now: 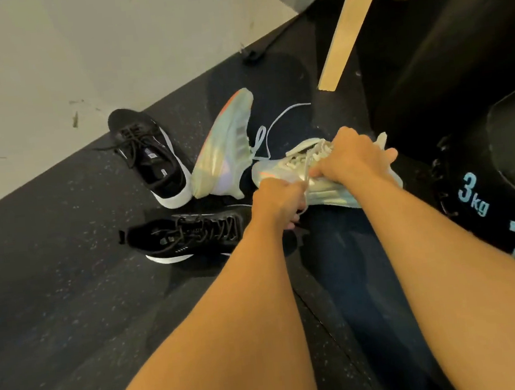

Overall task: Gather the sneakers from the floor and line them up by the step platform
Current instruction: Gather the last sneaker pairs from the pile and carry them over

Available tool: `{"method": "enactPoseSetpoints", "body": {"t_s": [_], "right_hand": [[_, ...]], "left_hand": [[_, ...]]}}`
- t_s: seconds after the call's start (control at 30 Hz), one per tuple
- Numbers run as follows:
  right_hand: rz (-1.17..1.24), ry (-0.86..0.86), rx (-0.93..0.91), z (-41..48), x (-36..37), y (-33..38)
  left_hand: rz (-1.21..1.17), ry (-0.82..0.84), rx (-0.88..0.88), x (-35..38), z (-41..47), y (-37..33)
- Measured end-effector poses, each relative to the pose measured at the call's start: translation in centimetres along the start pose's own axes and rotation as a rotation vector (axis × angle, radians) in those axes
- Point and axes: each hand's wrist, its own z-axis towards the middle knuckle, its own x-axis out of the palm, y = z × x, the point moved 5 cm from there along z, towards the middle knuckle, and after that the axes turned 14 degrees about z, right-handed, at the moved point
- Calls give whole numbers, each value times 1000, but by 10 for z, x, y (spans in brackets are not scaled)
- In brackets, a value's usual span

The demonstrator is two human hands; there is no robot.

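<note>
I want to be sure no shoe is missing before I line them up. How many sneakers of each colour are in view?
Black sneakers: 2, one by the wall, one nearer.
Pale mint sneakers: 2, one tipped on its side, one gripped by the left hand and right hand.
Total: 4

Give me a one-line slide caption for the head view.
Left hand pinches a lace and right hand grips a pale sneaker; its mate and two black sneakers lie nearby.
</note>
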Motion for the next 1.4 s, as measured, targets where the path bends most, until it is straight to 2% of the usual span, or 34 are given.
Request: {"method": "enactPoseSetpoints", "body": {"t_s": [0.13,0.23,0.3,0.4,0.47,0.53,0.63,0.7,0.8,0.87,0.93,1.03,1.13,1.27,1.4], "right_hand": [[174,-37,87,-9,-1,-3],[420,-71,208,-7,-5,-5],[587,-79,245,-7,-6,0],[893,-5,260,-7,-4,13],[984,15,282,-6,-6,17],[981,34,338,-7,-4,14],[894,268,392,-16,14,6],[628,315,263,-19,22,1],[154,219,-7,-20,19,-1],[-16,268,-117,-23,26,-3],[-91,346,-204,-28,39,-2],[-135,344,-269,-32,50,-1],[-59,320,-307,-36,52,8],[40,372,-378,-54,66,15],[235,453,-280,-61,75,4]], "left_hand": [[-23,-96,88,-3,-4,-3],[-109,-66,133,-2,-4,-15],[-66,-81,206,-2,-3,-28],[76,-143,330,-3,-4,-52],[67,-134,351,0,-1,-57],[89,-95,343,7,4,-51],[317,-44,236,13,19,-28],[375,-93,205,7,25,-19],[420,-254,200,-17,33,-12],[634,-362,218,-36,37,-7],[996,-396,252,-45,42,-2],[1467,-360,315,-39,52,-2],[1717,-321,280,-33,62,-6],[1818,-324,328,-34,65,-9],[1644,-489,500,-61,45,-28]]}}
